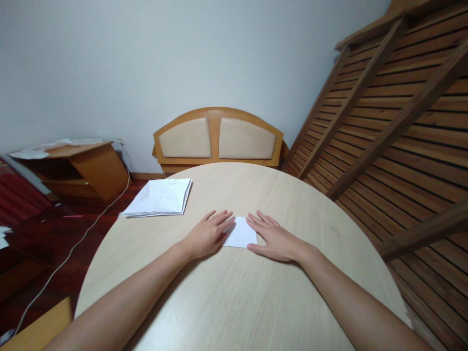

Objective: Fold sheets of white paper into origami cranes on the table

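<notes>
A small folded white paper (pixel 240 233) lies on the round light-wood table (pixel 234 292). My left hand (pixel 209 234) rests flat on the paper's left edge, fingers stretched out. My right hand (pixel 272 236) lies flat against its right edge, fingers spread. Both palms press down on the table. A stack of white paper sheets (pixel 159 197) sits at the table's far left edge, apart from both hands.
A wooden headboard with padded panels (pixel 218 139) stands behind the table against the wall. A slatted wooden bed frame (pixel 395 122) leans at the right. A low wooden cabinet (pixel 84 168) and a white cable (pixel 73 248) are on the dark red floor at left.
</notes>
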A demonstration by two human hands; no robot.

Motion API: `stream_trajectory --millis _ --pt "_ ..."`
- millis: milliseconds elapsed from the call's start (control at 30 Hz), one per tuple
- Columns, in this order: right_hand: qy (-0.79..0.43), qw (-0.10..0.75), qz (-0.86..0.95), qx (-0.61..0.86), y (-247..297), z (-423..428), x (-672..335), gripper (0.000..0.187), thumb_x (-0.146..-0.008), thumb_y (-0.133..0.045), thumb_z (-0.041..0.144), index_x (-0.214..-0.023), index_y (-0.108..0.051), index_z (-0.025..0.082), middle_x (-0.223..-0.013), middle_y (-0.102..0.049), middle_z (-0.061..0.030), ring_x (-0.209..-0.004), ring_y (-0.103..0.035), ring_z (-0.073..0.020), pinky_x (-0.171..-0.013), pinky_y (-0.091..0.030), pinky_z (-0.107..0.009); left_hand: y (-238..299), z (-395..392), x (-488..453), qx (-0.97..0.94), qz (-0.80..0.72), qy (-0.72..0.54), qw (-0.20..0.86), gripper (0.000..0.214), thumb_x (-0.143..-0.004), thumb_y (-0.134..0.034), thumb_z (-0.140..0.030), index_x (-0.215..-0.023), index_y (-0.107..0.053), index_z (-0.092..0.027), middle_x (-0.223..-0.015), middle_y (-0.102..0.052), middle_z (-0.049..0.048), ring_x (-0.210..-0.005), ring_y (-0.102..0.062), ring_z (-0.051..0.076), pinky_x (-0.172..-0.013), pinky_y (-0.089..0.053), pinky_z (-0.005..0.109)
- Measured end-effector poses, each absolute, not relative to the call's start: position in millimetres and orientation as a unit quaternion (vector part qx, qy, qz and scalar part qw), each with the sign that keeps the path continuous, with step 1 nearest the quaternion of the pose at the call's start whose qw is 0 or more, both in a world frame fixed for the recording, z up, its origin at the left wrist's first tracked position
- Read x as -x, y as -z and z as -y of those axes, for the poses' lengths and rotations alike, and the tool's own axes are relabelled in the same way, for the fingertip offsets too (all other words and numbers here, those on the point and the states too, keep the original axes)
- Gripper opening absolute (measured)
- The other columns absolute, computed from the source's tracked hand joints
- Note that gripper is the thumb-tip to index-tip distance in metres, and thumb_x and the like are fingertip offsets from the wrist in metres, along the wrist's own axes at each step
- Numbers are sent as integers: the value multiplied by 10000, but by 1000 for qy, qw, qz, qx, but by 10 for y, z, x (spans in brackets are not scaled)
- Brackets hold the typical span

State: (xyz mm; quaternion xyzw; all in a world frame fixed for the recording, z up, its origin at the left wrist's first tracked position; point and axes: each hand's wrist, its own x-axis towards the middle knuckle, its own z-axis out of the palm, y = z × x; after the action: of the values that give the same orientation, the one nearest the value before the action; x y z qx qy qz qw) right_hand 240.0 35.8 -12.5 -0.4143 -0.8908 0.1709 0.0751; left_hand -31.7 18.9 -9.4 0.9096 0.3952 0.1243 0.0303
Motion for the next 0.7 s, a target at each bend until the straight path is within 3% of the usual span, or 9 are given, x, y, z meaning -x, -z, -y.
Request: stream_trajectory --millis 133,267,467,700 --pt "-163 79 884 430 149 -337 -2374 936 -888 -479 731 -1588 -240 156 -1651 -189 -137 -1541 -75 -333 -1242 -134 -528 127 -164 271 -920 -368 -122 52 467 -1035 -393 -376 -1473 -442 -225 -1539 -459 124 -1428 -424 271 -1158 -342 527" --pt "-157 88 898 401 112 -339 -2397 945 -862 -552 707 -1574 -289 144 -1639 -242 -143 -1540 -103 -332 -1241 -158 -512 162 -165 284 -920 -373 -105 62 500 -1028 -401 -401 -1490 -426 -211 -1573 -401 140 -1466 -356 302 -1161 -326 549" --pt "-131 135 925 331 -8 -332 -2403 610 -877 -642 533 -1396 -589 217 -1502 -514 -106 -1450 -366 -318 -1192 -284 -497 142 -184 314 -923 -363 -97 78 536 -1006 -452 -410 -1490 -430 -182 -1578 -380 163 -1484 -317 314 -1185 -288 553" --pt "-142 163 918 333 -65 -304 -2381 334 -898 -626 371 -1173 -716 205 -1350 -652 -100 -1269 -578 -270 -1100 -410 -412 111 -167 286 -924 -350 -128 83 446 -1022 -427 -383 -1405 -525 -175 -1514 -475 171 -1458 -368 317 -1176 -315 543"
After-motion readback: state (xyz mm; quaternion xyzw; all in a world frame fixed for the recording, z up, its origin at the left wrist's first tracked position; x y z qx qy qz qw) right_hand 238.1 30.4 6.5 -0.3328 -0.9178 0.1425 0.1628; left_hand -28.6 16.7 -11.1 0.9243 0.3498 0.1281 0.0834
